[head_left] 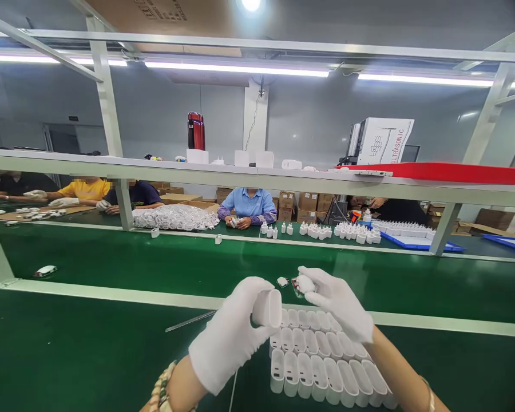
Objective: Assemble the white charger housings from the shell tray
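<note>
My left hand, in a white glove, is closed around a white oval plastic housing, its open end tilted toward me. My right hand, also gloved, pinches a small circuit board with a white part on it, held apart from the housing and to its right. Beyond, on the green belt, lies a similar small white piece. Below my hands stand rows of white oval housings, open ends up; my right hand and forearm cover some of them.
A pale rail crosses the green worktop. A thin clear strip lies left of the housings. Another board piece sits far left. Across the belt, a person in blue handles small parts near white plug adapters and a bagged pile.
</note>
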`<action>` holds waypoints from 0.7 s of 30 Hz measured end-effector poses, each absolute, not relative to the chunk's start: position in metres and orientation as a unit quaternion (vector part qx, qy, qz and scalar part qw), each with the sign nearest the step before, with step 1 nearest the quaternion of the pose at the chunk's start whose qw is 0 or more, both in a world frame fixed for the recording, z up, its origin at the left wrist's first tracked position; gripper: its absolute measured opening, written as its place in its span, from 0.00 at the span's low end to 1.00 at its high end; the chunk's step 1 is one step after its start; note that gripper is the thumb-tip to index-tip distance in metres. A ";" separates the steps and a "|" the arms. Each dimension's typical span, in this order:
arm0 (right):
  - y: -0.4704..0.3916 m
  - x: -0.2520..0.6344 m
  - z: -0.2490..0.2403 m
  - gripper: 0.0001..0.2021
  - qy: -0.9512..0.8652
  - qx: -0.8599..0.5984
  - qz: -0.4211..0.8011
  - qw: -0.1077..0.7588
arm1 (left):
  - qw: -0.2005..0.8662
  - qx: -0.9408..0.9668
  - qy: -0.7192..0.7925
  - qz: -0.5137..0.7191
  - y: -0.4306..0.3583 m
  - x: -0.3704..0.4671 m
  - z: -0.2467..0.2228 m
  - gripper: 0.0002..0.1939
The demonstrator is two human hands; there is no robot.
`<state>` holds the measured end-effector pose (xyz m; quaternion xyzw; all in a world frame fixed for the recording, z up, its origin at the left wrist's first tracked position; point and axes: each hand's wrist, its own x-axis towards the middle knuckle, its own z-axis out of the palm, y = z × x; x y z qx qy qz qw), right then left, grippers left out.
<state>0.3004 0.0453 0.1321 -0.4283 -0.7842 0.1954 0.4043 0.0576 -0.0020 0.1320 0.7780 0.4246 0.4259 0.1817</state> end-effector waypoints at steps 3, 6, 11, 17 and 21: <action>0.009 0.310 0.126 0.24 -0.780 -0.409 0.195 0.432 | 0.226 0.797 0.379 0.413 -0.010 0.057 0.139 0.23; -0.016 0.312 0.124 0.26 -0.796 -0.388 0.163 0.436 | 0.395 0.768 0.354 0.358 -0.012 0.054 0.144 0.16; -0.029 0.305 0.133 0.05 -0.835 -0.246 0.154 0.467 | 0.552 0.704 0.290 0.341 -0.006 0.056 0.134 0.26; -0.030 0.293 0.145 0.05 -0.855 -0.175 0.123 0.473 | 0.579 0.694 0.250 0.347 -0.006 0.066 0.127 0.27; -0.033 0.288 0.149 0.09 -0.871 -0.191 0.030 0.452 | 0.584 0.691 0.238 0.353 -0.006 0.066 0.127 0.26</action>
